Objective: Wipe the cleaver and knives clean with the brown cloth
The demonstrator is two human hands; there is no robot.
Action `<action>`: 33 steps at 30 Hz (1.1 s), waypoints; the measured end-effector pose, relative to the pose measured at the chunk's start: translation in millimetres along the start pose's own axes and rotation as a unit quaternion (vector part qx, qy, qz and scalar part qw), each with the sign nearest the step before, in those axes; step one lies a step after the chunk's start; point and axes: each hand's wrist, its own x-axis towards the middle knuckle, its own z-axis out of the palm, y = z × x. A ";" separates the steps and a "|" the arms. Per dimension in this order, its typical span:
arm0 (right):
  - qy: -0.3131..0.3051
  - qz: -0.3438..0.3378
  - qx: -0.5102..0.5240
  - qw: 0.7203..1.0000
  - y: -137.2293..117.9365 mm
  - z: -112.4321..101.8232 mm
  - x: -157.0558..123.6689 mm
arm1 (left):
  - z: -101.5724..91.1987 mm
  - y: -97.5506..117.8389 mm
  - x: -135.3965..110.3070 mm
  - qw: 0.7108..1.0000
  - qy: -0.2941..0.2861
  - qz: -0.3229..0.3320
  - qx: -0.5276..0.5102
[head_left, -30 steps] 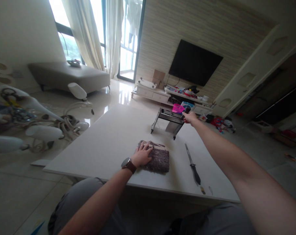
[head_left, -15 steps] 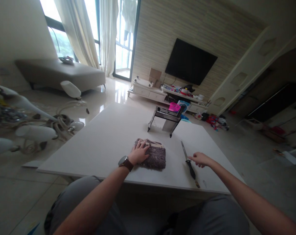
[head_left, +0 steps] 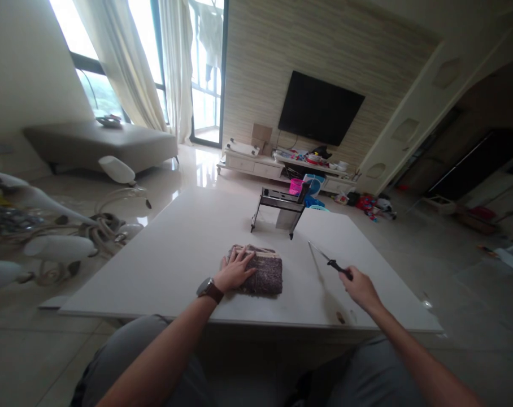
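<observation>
Round-faced watch (head_left: 204, 286), brown strap (head_left: 215, 293); bare forearms (head_left: 167, 343); grey trousers (head_left: 129, 350).

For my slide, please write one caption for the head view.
Left hand rests on a folded cloth; right hand holds a black-handled tool.

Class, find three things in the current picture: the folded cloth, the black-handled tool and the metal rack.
Folded cloth (head_left: 266, 275): head view, on its upper face.
Black-handled tool (head_left: 335, 265): head view, on its handle.
Metal rack (head_left: 281, 200): head view, on its upper panel.

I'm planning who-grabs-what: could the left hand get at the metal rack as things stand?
Probably yes: the left hand rests spread on the folded cloth, not visibly gripping it, and the metal rack stands just beyond, with nothing tall between.
</observation>
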 end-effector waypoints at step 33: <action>-0.200 -0.202 0.378 0.881 -195.6 32.7 -17.3 | -54.8 36.2 -31.1 0.756 -0.118 0.152 -0.626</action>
